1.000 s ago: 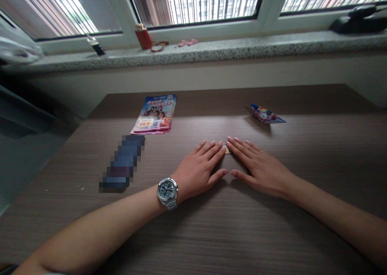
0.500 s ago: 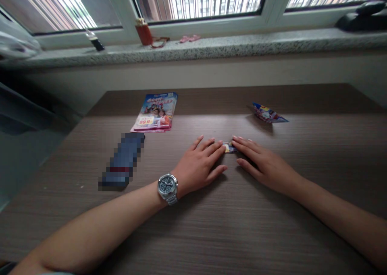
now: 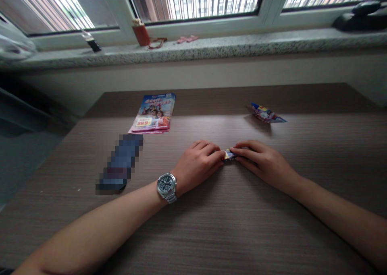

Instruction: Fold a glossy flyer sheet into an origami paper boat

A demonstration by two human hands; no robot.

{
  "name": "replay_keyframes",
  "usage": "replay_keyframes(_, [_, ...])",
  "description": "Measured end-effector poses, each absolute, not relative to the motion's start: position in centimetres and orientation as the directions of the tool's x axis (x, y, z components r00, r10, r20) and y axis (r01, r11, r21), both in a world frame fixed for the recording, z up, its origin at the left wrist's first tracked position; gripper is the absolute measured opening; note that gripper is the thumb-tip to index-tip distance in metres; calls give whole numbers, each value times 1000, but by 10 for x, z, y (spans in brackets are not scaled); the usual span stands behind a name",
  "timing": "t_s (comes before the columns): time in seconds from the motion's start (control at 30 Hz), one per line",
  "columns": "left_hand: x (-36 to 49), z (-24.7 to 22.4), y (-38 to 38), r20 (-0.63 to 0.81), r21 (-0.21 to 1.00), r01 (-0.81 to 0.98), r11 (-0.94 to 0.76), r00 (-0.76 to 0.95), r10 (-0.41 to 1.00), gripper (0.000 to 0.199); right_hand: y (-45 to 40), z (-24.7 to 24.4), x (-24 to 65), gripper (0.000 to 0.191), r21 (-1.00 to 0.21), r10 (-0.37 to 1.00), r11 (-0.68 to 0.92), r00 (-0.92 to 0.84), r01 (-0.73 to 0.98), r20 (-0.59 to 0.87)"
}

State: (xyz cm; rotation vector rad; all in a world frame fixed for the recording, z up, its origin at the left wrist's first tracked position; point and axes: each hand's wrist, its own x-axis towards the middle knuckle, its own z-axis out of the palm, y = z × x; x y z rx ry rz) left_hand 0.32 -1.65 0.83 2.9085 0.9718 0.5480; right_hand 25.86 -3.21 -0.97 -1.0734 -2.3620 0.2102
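**Both hands pinching a tiny paper fold**

Left hand (image 3: pixel 196 164) and right hand (image 3: pixel 263 166) are curled in, fingertips gripping a tiny folded glossy paper (image 3: pixel 229 155) between them, right down at the table (image 3: pixel 242 234). A flyer (image 3: pixel 152 114) and a paper boat (image 3: pixel 267 115) lie farther up, well apart.

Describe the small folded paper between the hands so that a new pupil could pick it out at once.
On the brown desk under the window, find the left hand and right hand meeting mid-desk. Pinched between them is a small folded paper. It is far smaller than the paper boat behind it.
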Motion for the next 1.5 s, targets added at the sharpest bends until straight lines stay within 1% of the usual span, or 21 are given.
replay_keyframes(0.23, [4,9,-16,335,165,586,-793,723,604,23,-33,-8,258,30,-419,752,658,-532,625,388])
replay_keyframes(0.6, [4,8,-15,381,177,606,-776,684,621,23,-32,-9,258,30,-418,745,667,-538,617,394])
replay_keyframes(1.07, [4,9,-16,403,214,571,-793,688,604,26,-32,-6,258,27,-475,757,653,-505,589,414])
replay_keyframes(1.27, [3,8,-16,386,227,535,-814,718,579,20,-34,-2,257,25,-494,768,641,-483,588,421])
replay_keyframes(1.37, [3,5,-16,381,278,534,-799,702,602,21,-34,-2,256,26,-544,794,608,-455,578,403])
replay_keyframes(1.5, [4,2,-14,391,415,521,-746,638,663,25,-35,-1,256,32,-589,818,574,-430,569,382])
